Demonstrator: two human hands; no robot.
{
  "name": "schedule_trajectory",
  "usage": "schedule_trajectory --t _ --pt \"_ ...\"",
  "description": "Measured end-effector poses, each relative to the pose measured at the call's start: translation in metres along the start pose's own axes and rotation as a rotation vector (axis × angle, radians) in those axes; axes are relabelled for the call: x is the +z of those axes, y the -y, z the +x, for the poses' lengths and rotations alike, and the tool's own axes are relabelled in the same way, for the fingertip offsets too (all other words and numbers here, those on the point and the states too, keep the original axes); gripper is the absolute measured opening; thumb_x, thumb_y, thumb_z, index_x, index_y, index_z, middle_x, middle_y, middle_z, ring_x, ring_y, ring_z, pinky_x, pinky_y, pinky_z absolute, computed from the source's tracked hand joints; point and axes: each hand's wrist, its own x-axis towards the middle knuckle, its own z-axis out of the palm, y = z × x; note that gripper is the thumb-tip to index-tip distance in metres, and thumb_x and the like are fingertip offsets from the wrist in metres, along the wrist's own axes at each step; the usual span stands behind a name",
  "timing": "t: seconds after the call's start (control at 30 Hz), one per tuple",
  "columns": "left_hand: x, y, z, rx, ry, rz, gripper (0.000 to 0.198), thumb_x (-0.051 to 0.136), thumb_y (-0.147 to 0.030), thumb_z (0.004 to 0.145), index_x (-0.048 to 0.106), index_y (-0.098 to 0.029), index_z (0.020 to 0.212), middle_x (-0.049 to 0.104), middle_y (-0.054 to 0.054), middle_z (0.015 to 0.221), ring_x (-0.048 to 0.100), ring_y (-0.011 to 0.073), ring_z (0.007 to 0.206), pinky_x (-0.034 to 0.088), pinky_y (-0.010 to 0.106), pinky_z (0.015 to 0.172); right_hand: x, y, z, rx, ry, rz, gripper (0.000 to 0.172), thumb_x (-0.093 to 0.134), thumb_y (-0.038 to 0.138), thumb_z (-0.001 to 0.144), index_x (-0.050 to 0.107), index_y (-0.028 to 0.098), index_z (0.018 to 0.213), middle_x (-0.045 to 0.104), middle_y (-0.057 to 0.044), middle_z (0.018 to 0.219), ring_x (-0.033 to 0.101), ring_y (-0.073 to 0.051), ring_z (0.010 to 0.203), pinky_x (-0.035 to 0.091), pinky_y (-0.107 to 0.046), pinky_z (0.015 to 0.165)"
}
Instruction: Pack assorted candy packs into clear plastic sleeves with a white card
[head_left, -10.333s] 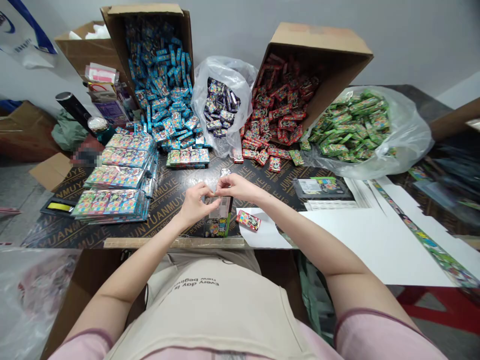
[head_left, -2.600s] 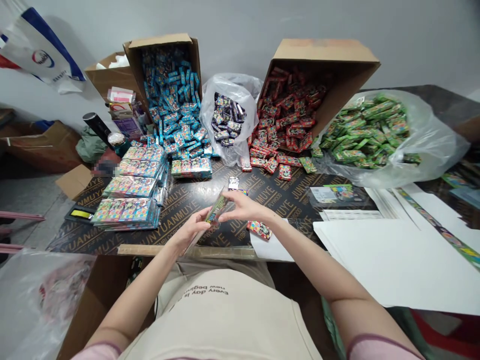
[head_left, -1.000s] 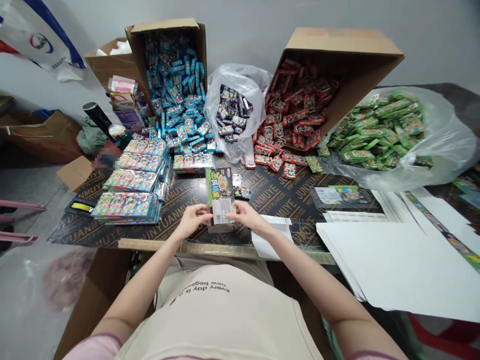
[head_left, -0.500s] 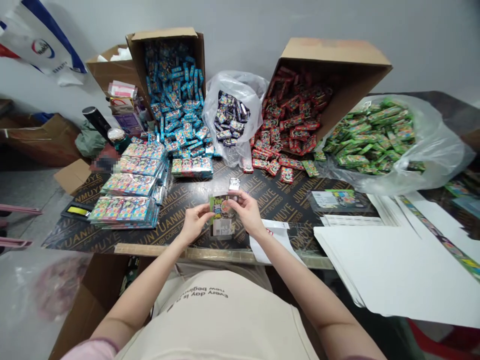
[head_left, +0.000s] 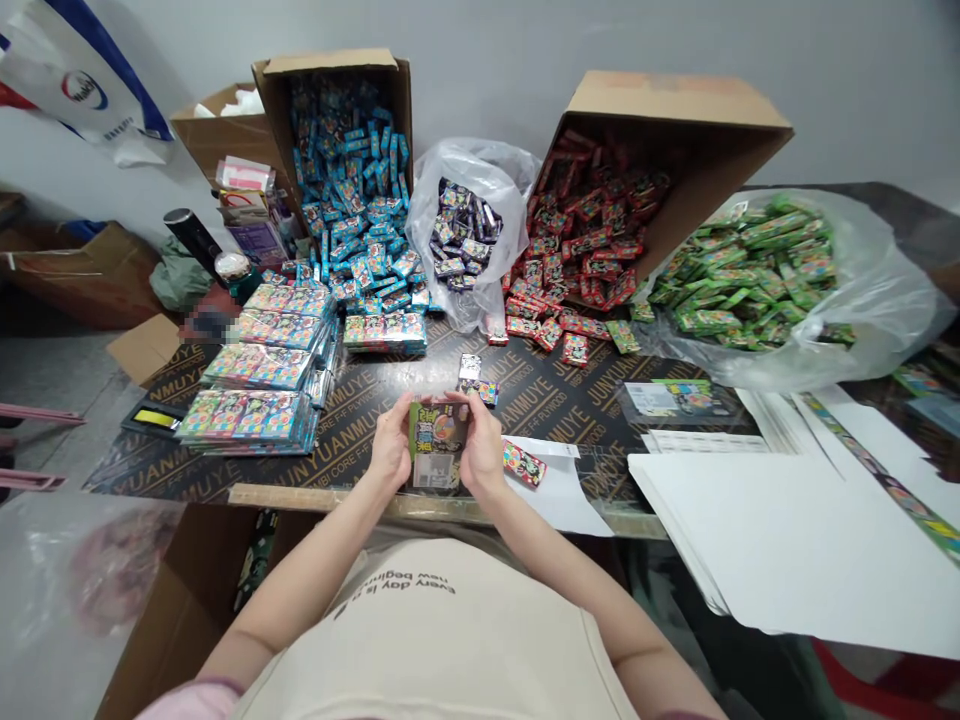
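Both hands grip a printed card pack (head_left: pixel 438 440) in a clear sleeve, held upright just above the table's near edge. My left hand (head_left: pixel 390 452) pinches its left side and my right hand (head_left: pixel 478 450) clasps its right side, fingers curled over the top corners. A small red packet (head_left: pixel 523 463) lies on white paper right of my right hand. Two small packets (head_left: pixel 474 378) lie just beyond the pack.
Tipped boxes of blue packets (head_left: pixel 351 170) and red packets (head_left: pixel 592 220), a bag of purple packets (head_left: pixel 461 235) and a bag of green packets (head_left: pixel 750 265) line the back. Stacked finished packs (head_left: pixel 259 370) sit left. White sheets (head_left: pixel 757 500) lie right.
The pack has come down and nearer to my body since a second ago, when it was held taller above the table. Both hands have closed in around its sides.
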Motion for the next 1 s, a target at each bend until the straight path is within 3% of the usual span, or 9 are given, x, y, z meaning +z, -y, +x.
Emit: schedule_trajectory --t 0.1,0.2,0.3,0.43,0.53,0.63,0.73,0.9,1.0 --pt "-0.004 -0.006 0.009 0.032 0.001 0.052 0.027 0.081 -0.038 0.056 0.073 -0.014 0.065 0.073 0.004 0.066 0.070 0.0186 0.071 0.053 0.030 0.078 -0.001 0.007 0.005 -0.018 0.074 -0.027 0.022 0.061 0.039 0.072 0.070 0.020 0.066 0.074 -0.004 0.077 0.068 -0.023 0.086 0.053 -0.034 0.080" --pt "-0.009 -0.020 0.013 0.099 0.076 0.186 0.020 0.081 -0.023 0.050 0.074 -0.016 0.067 0.074 0.002 0.069 0.069 0.0165 0.070 0.053 0.029 0.078 -0.009 0.015 0.012 -0.056 0.153 -0.092 0.012 0.064 0.030 0.069 0.071 0.021 0.071 0.074 -0.002 0.077 0.069 -0.020 0.078 0.053 -0.033 0.076" --pt "-0.013 -0.036 0.006 0.276 0.211 0.497 0.016 0.079 -0.022 0.059 0.077 -0.019 0.075 0.075 0.005 0.077 0.070 0.0181 0.075 0.053 0.031 0.079 -0.022 0.023 0.017 -0.200 0.207 -0.257 0.013 0.071 0.027 0.070 0.073 0.023 0.082 0.075 -0.002 0.083 0.069 -0.019 0.076 0.054 -0.033 0.075" --pt "-0.014 -0.054 -0.005 0.540 0.362 0.912 0.007 0.078 -0.027 0.066 0.077 -0.021 0.070 0.076 0.008 0.082 0.070 0.0204 0.079 0.054 0.034 0.080 -0.038 0.034 0.019 -0.370 0.372 -0.502 0.011 0.070 0.031 0.077 0.077 0.026 0.084 0.076 -0.003 0.093 0.071 -0.023 0.090 0.053 -0.039 0.088" --pt "-0.014 -0.063 -0.003 0.496 0.351 0.959 0.013 0.080 -0.029 0.064 0.076 -0.019 0.070 0.076 0.007 0.077 0.070 0.0207 0.074 0.056 0.033 0.074 -0.039 0.041 0.017 -0.382 0.429 -0.566 0.013 0.071 0.033 0.077 0.078 0.026 0.085 0.076 -0.003 0.094 0.071 -0.024 0.093 0.054 -0.040 0.090" --pt "-0.013 -0.070 0.004 0.332 0.352 0.959 0.025 0.083 -0.031 0.059 0.077 -0.015 0.078 0.076 0.007 0.077 0.070 0.0205 0.071 0.056 0.032 0.071 -0.031 0.047 0.016 -0.275 0.406 -0.542 0.017 0.075 0.036 0.073 0.077 0.023 0.083 0.076 -0.004 0.083 0.071 -0.021 0.074 0.057 -0.035 0.073" --pt "-0.011 -0.073 0.009 0.263 0.359 0.961 0.025 0.083 -0.031 0.058 0.077 -0.015 0.077 0.075 0.006 0.073 0.068 0.0193 0.066 0.054 0.031 0.068 -0.020 0.051 0.016 -0.150 0.423 -0.483 0.025 0.080 0.038 0.066 0.075 0.020 0.083 0.074 -0.003 0.075 0.068 -0.017 0.064 0.055 -0.031 0.064" --pt "-0.009 -0.069 0.006 0.378 0.348 0.917 0.009 0.079 -0.024 0.061 0.075 -0.017 0.065 0.071 0.005 0.064 0.064 0.0177 0.061 0.050 0.029 0.062 -0.013 0.053 0.014 -0.169 0.389 -0.472 0.022 0.080 0.038 0.065 0.072 0.019 0.071 0.070 -0.001 0.064 0.061 -0.014 0.054 0.050 -0.028 0.056" --pt "-0.011 -0.068 0.000 0.508 0.423 0.976 0.002 0.075 -0.023 0.066 0.076 -0.021 0.067 0.073 0.006 0.071 0.066 0.0194 0.069 0.051 0.030 0.069 -0.018 0.051 0.011 -0.200 0.399 -0.506 0.018 0.078 0.037 0.068 0.074 0.020 0.073 0.070 -0.002 0.064 0.060 -0.014 0.051 0.051 -0.028 0.053"
